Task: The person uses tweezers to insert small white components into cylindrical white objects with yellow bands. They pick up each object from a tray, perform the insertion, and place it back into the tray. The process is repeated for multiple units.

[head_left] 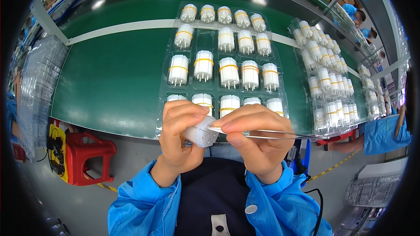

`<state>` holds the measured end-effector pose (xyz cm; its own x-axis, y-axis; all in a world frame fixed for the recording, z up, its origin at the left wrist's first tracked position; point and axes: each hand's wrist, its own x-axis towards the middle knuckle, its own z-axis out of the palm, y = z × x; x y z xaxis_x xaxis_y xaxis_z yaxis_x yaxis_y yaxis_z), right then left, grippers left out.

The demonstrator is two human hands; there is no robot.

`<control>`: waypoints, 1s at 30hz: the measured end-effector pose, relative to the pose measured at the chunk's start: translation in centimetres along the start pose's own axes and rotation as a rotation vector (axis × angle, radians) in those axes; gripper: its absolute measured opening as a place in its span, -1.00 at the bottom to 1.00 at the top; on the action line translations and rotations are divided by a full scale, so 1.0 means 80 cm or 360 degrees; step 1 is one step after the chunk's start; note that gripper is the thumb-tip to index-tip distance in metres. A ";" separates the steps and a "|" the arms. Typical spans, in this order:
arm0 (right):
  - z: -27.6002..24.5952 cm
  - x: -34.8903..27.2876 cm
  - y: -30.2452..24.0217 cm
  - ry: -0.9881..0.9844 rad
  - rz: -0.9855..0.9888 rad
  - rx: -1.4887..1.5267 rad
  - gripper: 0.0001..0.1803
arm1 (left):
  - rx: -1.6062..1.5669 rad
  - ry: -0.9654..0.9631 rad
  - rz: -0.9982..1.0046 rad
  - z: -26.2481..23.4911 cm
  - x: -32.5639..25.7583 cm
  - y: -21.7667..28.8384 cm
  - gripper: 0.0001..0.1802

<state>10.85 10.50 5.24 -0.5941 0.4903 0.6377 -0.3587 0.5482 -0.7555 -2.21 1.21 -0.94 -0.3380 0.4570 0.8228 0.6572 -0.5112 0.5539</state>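
In front of my chest, my left hand (176,134) is closed around a white cylindrical plastic housing (205,136), tilted so one end faces right. My right hand (259,133) pinches a pair of metal tweezers (278,137). The tweezer tips meet the end face of the housing; what lies between them is too small to make out. Just beyond my hands lies a clear plastic tray (205,40) with rows of similar white housings (203,66), each with metal pins and a yellow band. One pocket in its second row holds no housing. My hands hide part of the nearest row.
The tray lies on a green conveyor belt (109,74). More filled trays (326,81) stand to the right. Stacked clear trays (39,83) are at the left, near a red stool (89,155). A black cable (320,209) hangs by my right sleeve. People in blue work farther off.
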 end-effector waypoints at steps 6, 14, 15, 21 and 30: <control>0.001 0.012 -0.007 -0.0112 -0.0250 -0.0334 -0.83 | 0.0043 -0.0010 0.0011 0.002 0.002 0.004 -0.40; -0.004 -0.001 -0.005 0.0491 0.0071 0.0518 -0.81 | -0.0481 -0.0161 -0.0462 -0.006 0.005 0.015 -0.25; -0.004 -0.005 -0.006 0.0398 0.0071 0.0443 -0.81 | -0.0424 -0.0221 -0.0428 -0.008 0.007 0.014 -0.24; 0.006 -0.019 -0.005 0.0193 0.0183 0.0252 -0.79 | -0.0208 -0.0265 -0.0278 -0.009 0.010 0.016 -0.33; 0.008 -0.023 -0.006 0.0248 0.0191 0.0254 -0.82 | -0.0069 0.0022 -0.0099 0.016 -0.005 0.009 -0.35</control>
<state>11.71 8.90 4.34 -0.5254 0.6508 0.5481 -0.4088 0.3719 -0.8334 -0.68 1.59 -1.04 -0.3864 0.4789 0.7883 0.6049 -0.5136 0.6085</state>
